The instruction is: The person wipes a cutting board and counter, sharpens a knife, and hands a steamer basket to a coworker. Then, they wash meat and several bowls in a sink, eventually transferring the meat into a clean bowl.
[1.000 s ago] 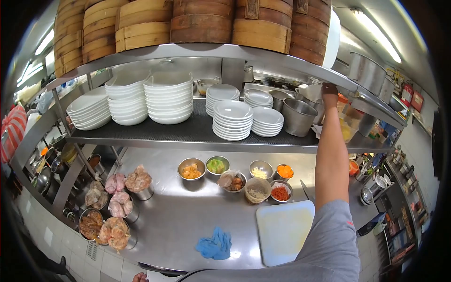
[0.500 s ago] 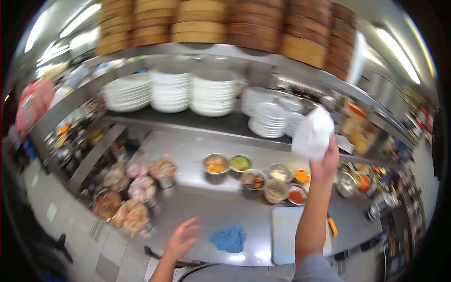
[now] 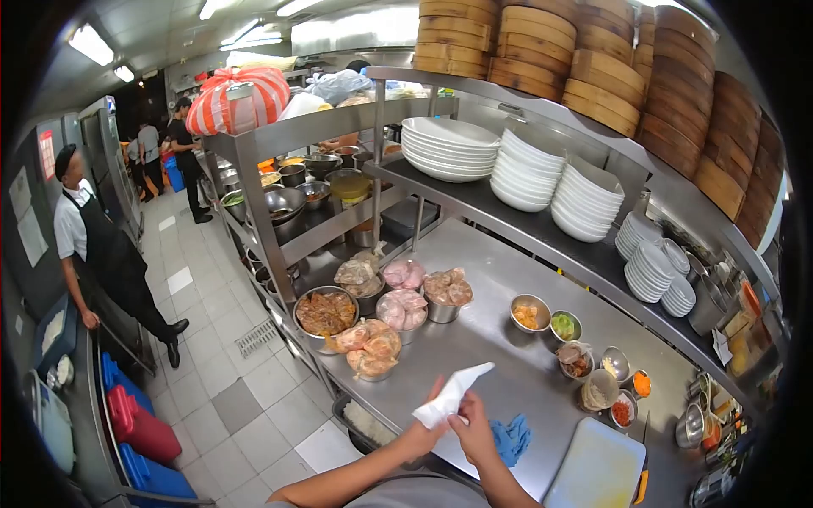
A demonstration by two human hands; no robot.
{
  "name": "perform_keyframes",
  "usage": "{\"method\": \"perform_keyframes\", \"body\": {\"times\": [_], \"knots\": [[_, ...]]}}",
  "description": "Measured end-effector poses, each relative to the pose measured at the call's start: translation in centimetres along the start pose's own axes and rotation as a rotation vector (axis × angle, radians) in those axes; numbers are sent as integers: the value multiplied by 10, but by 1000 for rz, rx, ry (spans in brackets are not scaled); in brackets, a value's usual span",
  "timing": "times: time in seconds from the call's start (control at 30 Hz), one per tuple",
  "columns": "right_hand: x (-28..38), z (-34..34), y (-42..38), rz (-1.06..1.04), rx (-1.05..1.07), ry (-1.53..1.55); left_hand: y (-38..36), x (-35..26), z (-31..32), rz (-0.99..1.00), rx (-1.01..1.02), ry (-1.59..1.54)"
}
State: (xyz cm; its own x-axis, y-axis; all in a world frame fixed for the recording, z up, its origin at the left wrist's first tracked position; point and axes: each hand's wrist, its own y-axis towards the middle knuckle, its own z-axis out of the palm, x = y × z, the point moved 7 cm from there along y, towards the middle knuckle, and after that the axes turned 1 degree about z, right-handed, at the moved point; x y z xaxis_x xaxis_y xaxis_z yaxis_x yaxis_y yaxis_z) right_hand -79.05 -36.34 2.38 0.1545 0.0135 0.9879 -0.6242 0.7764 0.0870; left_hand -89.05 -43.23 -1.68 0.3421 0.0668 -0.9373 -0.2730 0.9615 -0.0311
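Note:
Both of my hands are together over the front of the steel counter, at a folded white cloth or paper [image 3: 453, 396]. My left hand [image 3: 426, 430] is closed around its lower left end. The fingers of my right hand [image 3: 472, 427] pinch its lower edge. Just right of them a crumpled blue cloth [image 3: 511, 438] lies on the counter. Farther right is a white cutting board [image 3: 595, 466], with an orange-handled knife [image 3: 643, 478] along its right side.
Meat-filled bowls [image 3: 373, 349] stand left of my hands; small ingredient bowls [image 3: 566, 325] stand to the right. Plate stacks [image 3: 449, 149] line the shelf, under bamboo steamers [image 3: 603, 78]. A person in a black apron [image 3: 110, 245] stands across the aisle at left.
The view has swung left. My right hand has come down from the shelf with the white cloth or paper, and my left hand, open before, now holds it too.

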Motion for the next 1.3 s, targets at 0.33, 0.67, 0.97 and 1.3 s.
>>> {"method": "perform_keyframes", "body": {"times": [0.33,0.67,0.97,1.3], "knots": [[-32,75,-3,1,220,8,-46,-45,-27,390,190,-10],[-56,88,2,194,232,51,-56,-3,-76,73,118,249],[-58,65,10,187,90,54,-43,23,-63,1,271,328],[-72,48,1,308,172,-199,-29,24,-83,-233,-215,-155]]}}
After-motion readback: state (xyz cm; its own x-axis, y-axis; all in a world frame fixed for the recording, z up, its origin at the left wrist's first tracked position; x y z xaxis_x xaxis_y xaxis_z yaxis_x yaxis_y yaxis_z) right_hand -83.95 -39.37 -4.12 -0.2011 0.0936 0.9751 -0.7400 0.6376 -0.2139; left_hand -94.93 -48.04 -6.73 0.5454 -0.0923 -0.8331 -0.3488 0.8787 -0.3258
